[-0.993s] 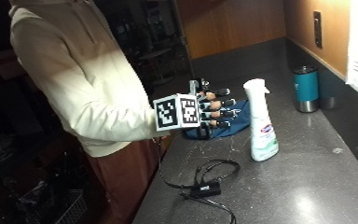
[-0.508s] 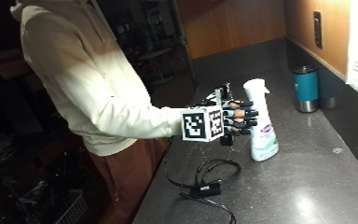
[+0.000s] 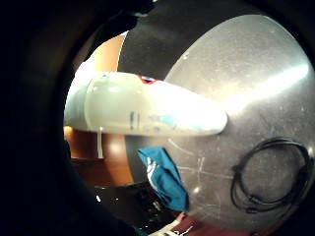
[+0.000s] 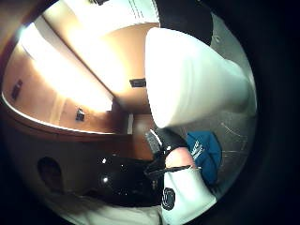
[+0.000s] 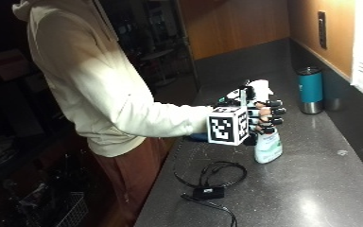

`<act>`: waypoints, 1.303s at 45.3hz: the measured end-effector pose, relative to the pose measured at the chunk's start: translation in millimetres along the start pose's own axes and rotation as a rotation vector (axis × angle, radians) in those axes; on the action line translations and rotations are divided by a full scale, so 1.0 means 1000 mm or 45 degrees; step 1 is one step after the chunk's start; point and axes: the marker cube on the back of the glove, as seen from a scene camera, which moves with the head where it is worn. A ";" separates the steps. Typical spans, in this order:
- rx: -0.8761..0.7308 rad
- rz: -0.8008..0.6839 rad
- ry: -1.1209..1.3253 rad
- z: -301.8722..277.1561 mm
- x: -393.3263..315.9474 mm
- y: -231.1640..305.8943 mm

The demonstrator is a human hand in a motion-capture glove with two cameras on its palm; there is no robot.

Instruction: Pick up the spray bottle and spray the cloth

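Since the earlier frame the gloved right hand (image 5: 261, 116) has been brought onto the spray bottle (image 5: 267, 142); fingers (image 5: 271, 111) are wrapped round its neck. Bottle is stood upright on the dark countertop (image 5: 307, 189). Label print cannot be read. Blue cloth (image 3: 165, 177) is lain just beside the bottle. Teal tumbler (image 5: 310, 90) is stood well apart.

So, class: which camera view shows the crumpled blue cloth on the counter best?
The little finger side palm view: the crumpled blue cloth lies uncovered beside the white spray bottle. The thumb side view has it partly hidden; the outside view shows only a sliver.
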 end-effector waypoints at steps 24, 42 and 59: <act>-0.068 0.010 -0.070 0.033 -0.019 -0.030; -0.460 -0.152 0.388 0.076 -0.031 -0.019; -0.915 -0.420 0.783 0.113 -0.092 0.035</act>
